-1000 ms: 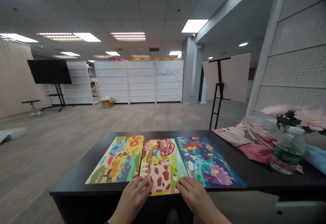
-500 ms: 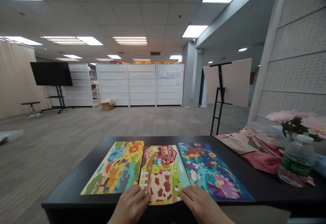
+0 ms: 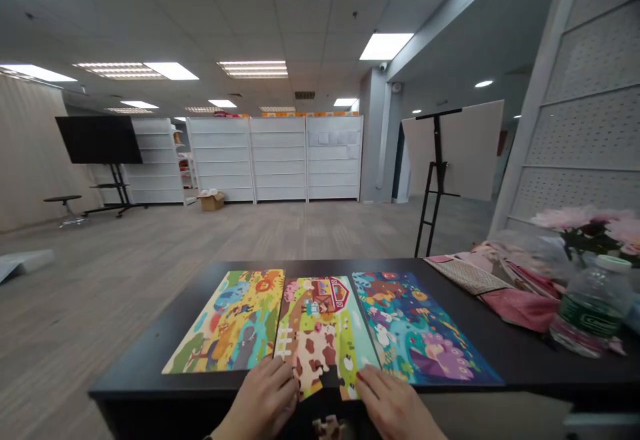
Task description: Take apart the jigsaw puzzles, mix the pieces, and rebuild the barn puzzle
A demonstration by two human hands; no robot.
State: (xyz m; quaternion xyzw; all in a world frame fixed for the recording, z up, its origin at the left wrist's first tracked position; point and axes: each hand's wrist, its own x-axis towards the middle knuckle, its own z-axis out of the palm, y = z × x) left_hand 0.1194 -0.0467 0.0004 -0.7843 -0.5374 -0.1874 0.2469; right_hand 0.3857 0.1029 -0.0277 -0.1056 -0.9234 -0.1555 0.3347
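Note:
A farm-picture jigsaw puzzle lies on the black table, its near end at the table's front edge. My left hand grips its lower left corner with fingers curled, and my right hand grips the lower right corner. Between the hands a gap breaks the near edge. Below it, past the table edge, a small clump of brown-and-white puzzle pieces shows, partly cut off by the frame. A yellow animal jigsaw lies to the left and a blue night-scene jigsaw to the right.
On the right of the table stand a water bottle and a pink cloth bag, with pink flowers behind. Beyond the table are an easel with a board, white shelves and a screen on a stand.
Pieces have come out of the middle puzzle's near edge and dropped below it, leaving a gap. My hands remain at its corners. The view has tilted slightly down.

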